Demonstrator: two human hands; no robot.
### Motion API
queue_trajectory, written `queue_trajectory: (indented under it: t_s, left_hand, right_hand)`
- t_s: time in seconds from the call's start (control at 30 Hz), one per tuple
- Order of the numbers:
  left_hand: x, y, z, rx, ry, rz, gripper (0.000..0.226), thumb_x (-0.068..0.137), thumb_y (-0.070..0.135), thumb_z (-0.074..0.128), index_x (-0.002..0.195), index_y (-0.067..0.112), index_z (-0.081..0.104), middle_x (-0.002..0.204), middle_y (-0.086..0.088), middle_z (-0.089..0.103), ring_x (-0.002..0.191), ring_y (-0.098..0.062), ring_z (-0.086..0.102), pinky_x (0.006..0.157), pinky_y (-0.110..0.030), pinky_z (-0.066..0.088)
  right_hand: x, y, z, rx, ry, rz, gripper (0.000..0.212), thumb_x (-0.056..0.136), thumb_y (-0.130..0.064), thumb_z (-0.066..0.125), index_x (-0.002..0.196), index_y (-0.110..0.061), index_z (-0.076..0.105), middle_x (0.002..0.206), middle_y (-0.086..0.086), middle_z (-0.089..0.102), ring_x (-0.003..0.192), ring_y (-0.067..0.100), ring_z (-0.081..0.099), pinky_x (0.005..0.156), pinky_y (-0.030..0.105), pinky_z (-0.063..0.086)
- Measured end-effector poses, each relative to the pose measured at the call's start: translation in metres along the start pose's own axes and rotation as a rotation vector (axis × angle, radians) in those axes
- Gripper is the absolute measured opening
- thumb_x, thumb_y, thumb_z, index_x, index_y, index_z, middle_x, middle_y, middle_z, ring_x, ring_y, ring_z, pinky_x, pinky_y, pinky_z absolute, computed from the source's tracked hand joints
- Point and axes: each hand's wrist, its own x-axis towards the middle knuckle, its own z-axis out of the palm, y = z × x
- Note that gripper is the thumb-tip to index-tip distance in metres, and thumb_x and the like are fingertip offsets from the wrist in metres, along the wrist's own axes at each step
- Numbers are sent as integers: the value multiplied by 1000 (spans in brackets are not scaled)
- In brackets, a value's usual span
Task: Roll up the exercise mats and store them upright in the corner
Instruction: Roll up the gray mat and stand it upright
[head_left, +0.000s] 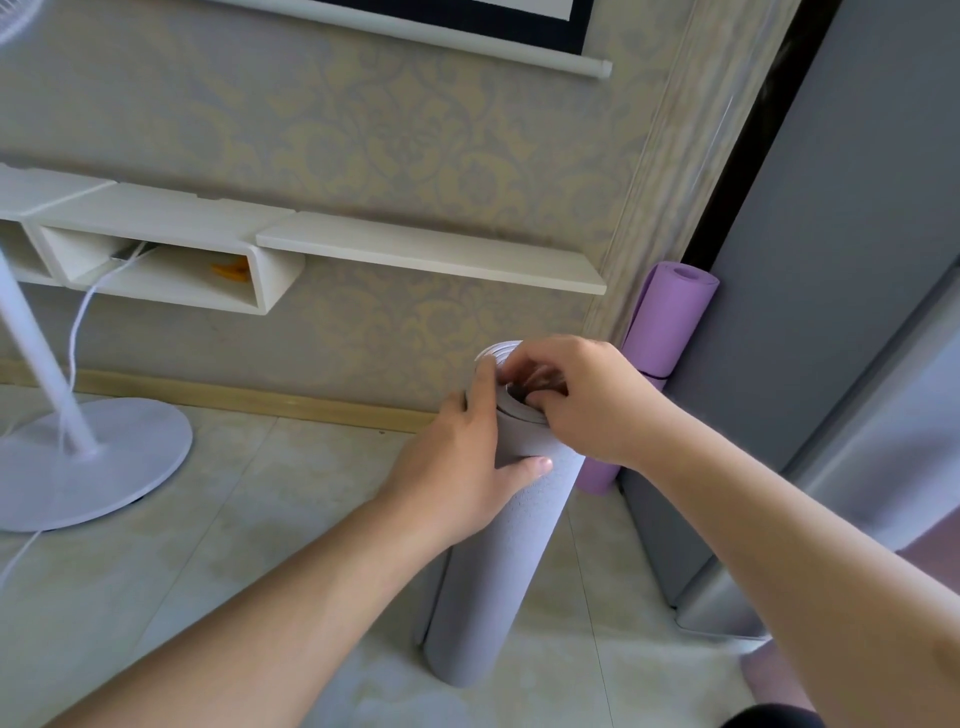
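A rolled grey mat (498, 571) stands on end on the tiled floor (234, 519), a little below and right of the picture's middle, leaning slightly with its top toward one o'clock. The person's left hand (457, 467) wraps around the upper part of the roll from the nine o'clock side, thumb lying across the front of the mat and the fingers curled behind it up near the rim. The right hand (582, 400) comes in from four o'clock and sits over the open top end, its fingers bent and tucked into the spiral of layers, pinching the inner edge of the roll. At one o'clock from the grey mat, a rolled purple mat (660, 332) stands upright in the corner, just beside the patterned wall (363, 130) and touching a tall grey cabinet (831, 260) on its three o'clock side; its foot is partly hidden behind the grey roll. At nine o'clock a white floor fan (78, 457) rests on its round base, with a white cord hanging down beside its pole. A white wall shelf (415, 249) runs along the wall at eleven o'clock, with a small orange object in one of its open compartments.
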Motion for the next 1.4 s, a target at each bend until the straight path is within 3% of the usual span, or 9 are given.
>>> queue_trajectory:
  t_s: [0.1, 0.27, 0.53, 0.77, 0.9, 0.97, 1.17, 1.27, 1.4]
  left_hand:
    - [2, -2, 2, 45, -14, -1, 111, 87, 62, 74, 166, 35, 0, 147, -7, 51, 122, -29, 62, 91, -46, 57]
    - [1, -3, 0, 26, -28, -7, 111, 87, 63, 73, 166, 37, -1, 152, -6, 48, 129, -27, 57, 97, -47, 55]
    - [-4, 1, 0, 57, -18, 8, 110, 89, 63, 72, 165, 39, -3, 151, -5, 49, 126, -25, 59, 96, -43, 55]
    - [-6, 5, 5, 115, 32, 42, 110, 90, 60, 72, 166, 33, -2, 149, -10, 51, 123, -29, 61, 91, -40, 56]
    - [-6, 9, 8, 146, 41, 58, 109, 92, 60, 70, 167, 30, -3, 150, -11, 50, 122, -29, 62, 91, -39, 56]
    - [-6, 10, 10, 174, 50, 67, 110, 92, 61, 69, 167, 28, -5, 150, -11, 49, 121, -29, 63, 89, -39, 57]
    - [-7, 15, 14, 168, 65, 2, 125, 82, 72, 71, 167, 22, -5, 148, -12, 47, 123, -27, 61, 88, -37, 57]
    - [-3, 10, 12, 144, 102, -19, 117, 84, 71, 70, 167, 23, 3, 146, -12, 50, 122, -28, 62, 87, -38, 56]
    - [-1, 4, 6, 65, 98, -5, 108, 86, 66, 72, 165, 28, 8, 151, -7, 50, 126, -27, 61, 91, -42, 57]
  right_hand:
    - [1, 7, -6, 31, -46, -57, 49, 85, 8, 60, 104, -35, 75, 110, -17, 69, 103, 6, 66, 91, 31, 56]
    - [6, 11, -21, -36, -97, -42, 35, 87, -6, 72, 98, -37, 81, 107, -21, 76, 95, -12, 63, 82, 6, 44]
    - [21, 1, -24, -303, -299, -15, 26, 93, -15, 63, 102, -36, 77, 86, -23, 63, 86, 4, 60, 76, 20, 49]
    - [20, 1, -5, -576, -123, 67, 22, 96, -21, 50, 104, -22, 71, 94, 1, 70, 95, 32, 62, 70, 32, 36]
    - [21, 4, -2, -655, -27, 73, 24, 97, -23, 52, 103, -15, 74, 94, 4, 74, 92, 32, 64, 87, 33, 37]
    - [21, 6, 0, -606, 16, 117, 22, 95, -23, 53, 94, -14, 73, 84, 4, 72, 85, 32, 63, 93, 37, 39]
    - [24, 0, 9, -65, 77, 293, 16, 80, -15, 66, 68, -25, 69, 72, -3, 69, 72, 19, 63, 63, 32, 52]
    - [23, 2, -6, 454, 83, 256, 11, 81, -14, 76, 88, -20, 82, 87, 2, 77, 86, 14, 69, 84, 37, 55]
    - [-2, 21, -24, 508, -102, 187, 78, 71, -44, 84, 144, -39, 58, 147, -11, 51, 137, 5, 47, 116, 33, 39]
